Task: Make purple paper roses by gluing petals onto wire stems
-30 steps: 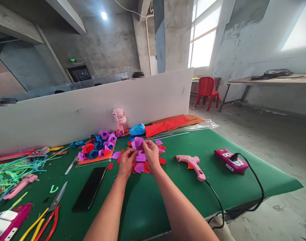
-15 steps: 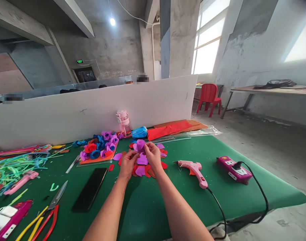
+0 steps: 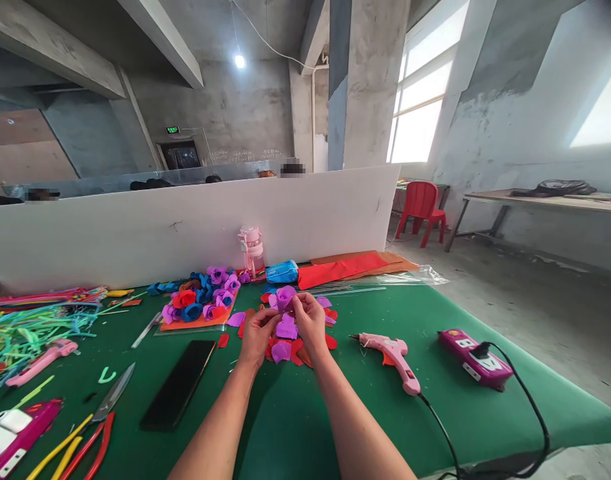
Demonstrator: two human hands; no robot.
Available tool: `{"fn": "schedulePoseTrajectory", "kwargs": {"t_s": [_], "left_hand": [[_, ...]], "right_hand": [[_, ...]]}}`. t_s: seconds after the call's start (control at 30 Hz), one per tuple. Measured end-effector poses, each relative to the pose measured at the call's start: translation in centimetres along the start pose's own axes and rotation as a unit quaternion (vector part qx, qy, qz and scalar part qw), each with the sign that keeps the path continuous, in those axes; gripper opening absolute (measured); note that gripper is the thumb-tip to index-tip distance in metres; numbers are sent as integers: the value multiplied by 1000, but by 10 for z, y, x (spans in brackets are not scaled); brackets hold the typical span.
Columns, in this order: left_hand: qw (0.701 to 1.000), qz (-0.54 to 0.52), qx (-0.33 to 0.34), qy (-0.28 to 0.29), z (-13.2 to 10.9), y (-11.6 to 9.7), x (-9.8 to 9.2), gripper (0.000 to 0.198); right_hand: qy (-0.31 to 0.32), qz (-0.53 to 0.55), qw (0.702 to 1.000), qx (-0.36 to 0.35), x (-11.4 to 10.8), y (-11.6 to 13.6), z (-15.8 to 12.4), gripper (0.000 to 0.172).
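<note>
A small purple paper flower [image 3: 285, 297] is held up between my two hands over the table. My right hand [image 3: 310, 320] pinches its right side with thumb and forefinger. Just below the flower, at its left, the fingers of my left hand [image 3: 258, 333] are pinched together; the flower's base is hidden there. Beneath the hands lie loose purple petals [image 3: 286, 328] and red petals [image 3: 295, 350] on the green table cover. Finished-looking purple, blue and red flowers [image 3: 205, 293] sit in a heap on an orange sheet to the left.
A pink glue gun [image 3: 393, 357] lies to the right, its cord near a magenta power strip [image 3: 475, 360]. On the left are a black phone [image 3: 178, 385], scissors [image 3: 113, 397], pliers-like red handles [image 3: 93, 443] and coloured stems [image 3: 35, 327]. A white partition [image 3: 195, 227] stands behind.
The camera view has tilted up slightly, so everything sits lower in the picture. Both hands keep nearly the same hold around the purple flower.
</note>
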State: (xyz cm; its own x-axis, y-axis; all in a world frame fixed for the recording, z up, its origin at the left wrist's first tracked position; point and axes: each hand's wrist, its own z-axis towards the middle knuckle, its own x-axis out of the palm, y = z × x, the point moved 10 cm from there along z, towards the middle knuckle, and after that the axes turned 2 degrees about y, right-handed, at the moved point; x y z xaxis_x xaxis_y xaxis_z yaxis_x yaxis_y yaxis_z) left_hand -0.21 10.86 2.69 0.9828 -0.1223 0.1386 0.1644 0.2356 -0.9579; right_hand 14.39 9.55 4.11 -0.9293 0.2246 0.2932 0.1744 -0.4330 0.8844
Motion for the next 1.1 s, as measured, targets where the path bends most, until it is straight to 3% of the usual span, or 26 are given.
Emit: {"fn": "schedulePoseTrajectory", "kwargs": {"t_s": [1.1], "left_hand": [[1000, 12, 10, -18, -3, -1, 0, 19]], "right_hand": [[6, -8, 1000, -6, 3, 3, -4, 28]]}}
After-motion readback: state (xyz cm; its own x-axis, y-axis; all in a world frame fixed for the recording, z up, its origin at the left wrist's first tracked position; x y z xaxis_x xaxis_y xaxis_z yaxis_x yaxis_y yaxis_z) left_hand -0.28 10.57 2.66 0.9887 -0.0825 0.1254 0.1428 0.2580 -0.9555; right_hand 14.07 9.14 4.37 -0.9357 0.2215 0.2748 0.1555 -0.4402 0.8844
